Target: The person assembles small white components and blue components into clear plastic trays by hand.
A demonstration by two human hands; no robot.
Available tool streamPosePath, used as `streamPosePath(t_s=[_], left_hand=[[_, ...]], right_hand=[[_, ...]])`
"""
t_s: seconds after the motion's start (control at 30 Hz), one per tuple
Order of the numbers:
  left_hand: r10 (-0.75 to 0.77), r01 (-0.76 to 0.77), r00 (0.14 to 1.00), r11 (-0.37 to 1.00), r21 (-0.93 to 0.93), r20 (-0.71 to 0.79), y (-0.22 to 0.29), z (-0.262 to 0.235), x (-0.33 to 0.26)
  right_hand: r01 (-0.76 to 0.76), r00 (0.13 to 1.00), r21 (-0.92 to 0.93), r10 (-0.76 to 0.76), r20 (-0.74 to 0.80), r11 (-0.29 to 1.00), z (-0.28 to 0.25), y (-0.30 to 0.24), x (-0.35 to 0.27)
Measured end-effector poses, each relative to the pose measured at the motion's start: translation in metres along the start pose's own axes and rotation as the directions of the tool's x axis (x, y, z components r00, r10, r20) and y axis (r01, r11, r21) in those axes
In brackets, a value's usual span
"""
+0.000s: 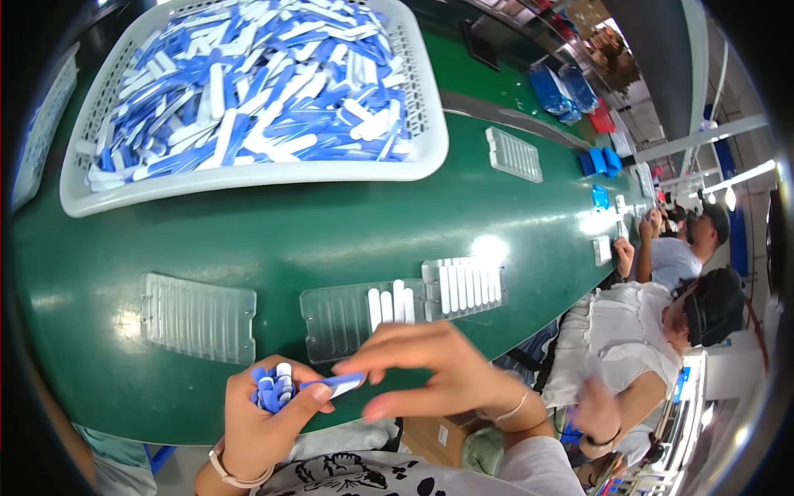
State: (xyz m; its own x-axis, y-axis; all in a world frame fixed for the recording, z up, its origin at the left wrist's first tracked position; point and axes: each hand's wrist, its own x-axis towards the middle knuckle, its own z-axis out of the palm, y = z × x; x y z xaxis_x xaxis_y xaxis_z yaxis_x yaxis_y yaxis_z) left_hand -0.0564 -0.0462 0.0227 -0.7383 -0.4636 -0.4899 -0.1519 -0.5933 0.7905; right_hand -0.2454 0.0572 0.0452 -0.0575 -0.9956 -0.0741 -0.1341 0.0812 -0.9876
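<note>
My left hand [260,417] is closed around a bundle of small blue-and-white strips [271,388] with rounded ends. One strip [341,383] juts out to the right past its thumb. Just beside that strip, my right hand [430,364] has thumb and fingers apart, with nothing visible between them. Beyond my hands lies a clear slotted tray [331,326], with several white strips [390,304] in its right-hand slots. Adjoining it on the right, another clear slotted section [431,291] holds a row of white strips [470,287]. A clear slotted tray [198,318] without strips rests to the left.
A large white basket [273,175] heaped with blue-and-white strips stands at the back left. Another basket [45,128] is at the far left edge. A clear tray [514,155] and blue packs [554,93] lie farther back. Co-workers [612,339] sit along the green table [273,240] at right.
</note>
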Motion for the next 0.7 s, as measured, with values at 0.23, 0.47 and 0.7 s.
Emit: streamPosePath(t_s=[0.23,0.47,0.7], left_hand=[[0.049,-0.051,0.999,0.989,0.14,0.019,0.001,0.0,0.003],[0.054,-0.054,0.999,0.998,0.044,-0.007,-0.001,-0.006,0.001],[0.094,-0.093,0.994,0.995,0.02,-0.052,-0.002,-0.014,0.001]], right_hand=[[0.093,0.943,-0.199,-0.15,-0.296,0.976,0.004,0.006,-0.01],[-0.058,0.855,-0.371,-0.146,-0.497,0.927,-0.002,0.025,-0.009],[-0.014,0.878,-0.9,-0.426,-0.22,0.436,0.024,0.046,-0.017]])
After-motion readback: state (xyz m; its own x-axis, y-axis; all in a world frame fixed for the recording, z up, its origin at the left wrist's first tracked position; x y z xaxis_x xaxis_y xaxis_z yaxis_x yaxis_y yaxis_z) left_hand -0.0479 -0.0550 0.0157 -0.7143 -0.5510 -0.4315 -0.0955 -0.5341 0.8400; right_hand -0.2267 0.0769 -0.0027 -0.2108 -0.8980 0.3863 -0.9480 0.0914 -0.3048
